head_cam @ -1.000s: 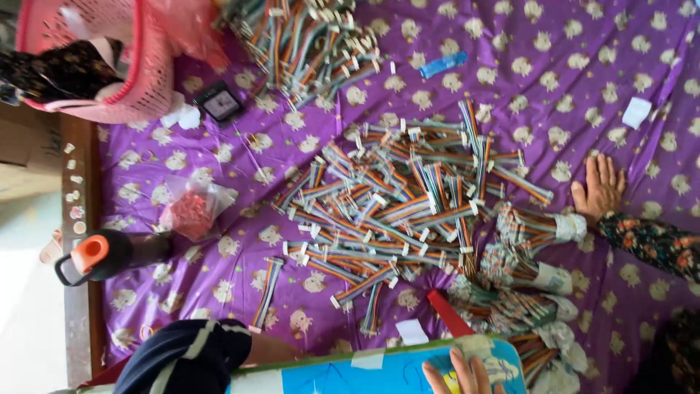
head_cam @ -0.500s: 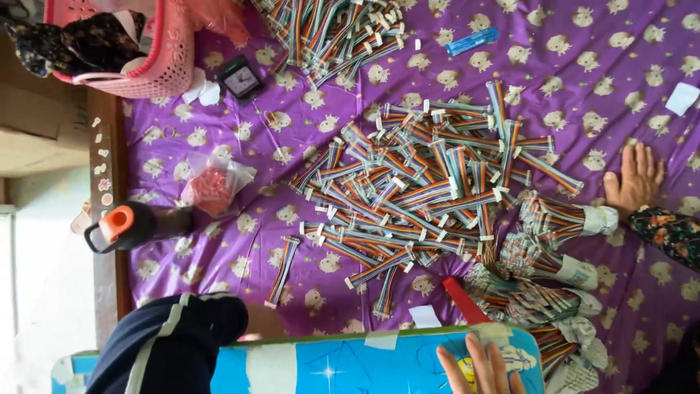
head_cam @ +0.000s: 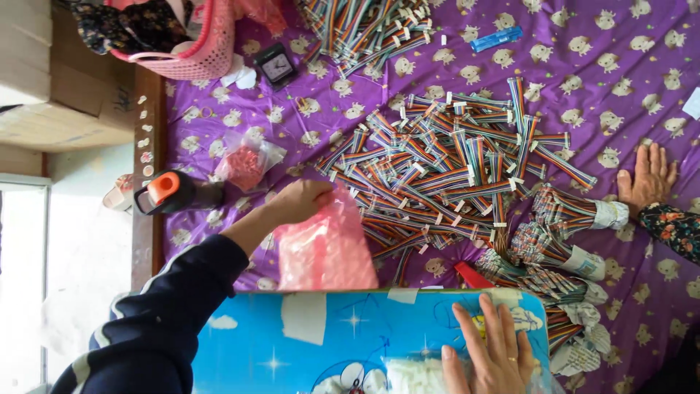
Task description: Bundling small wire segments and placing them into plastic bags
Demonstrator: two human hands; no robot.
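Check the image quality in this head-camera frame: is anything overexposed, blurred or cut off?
Head view: daylight, even and soft over the purple cloth, with only faint shadows; the floor strip at the far left is washed out to near white; the cable pile is sharp, while the pink bag in the left hand looks slightly smeared; the right hand is cut by the bottom edge.

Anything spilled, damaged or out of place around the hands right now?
Nothing looks spilled or damaged. The ribbon cables lie in a loose criss-cross heap on the purple cloth, which is untidy but not broken. The left hand grips a pink plastic bag; the right hand rests flat on the blue board.
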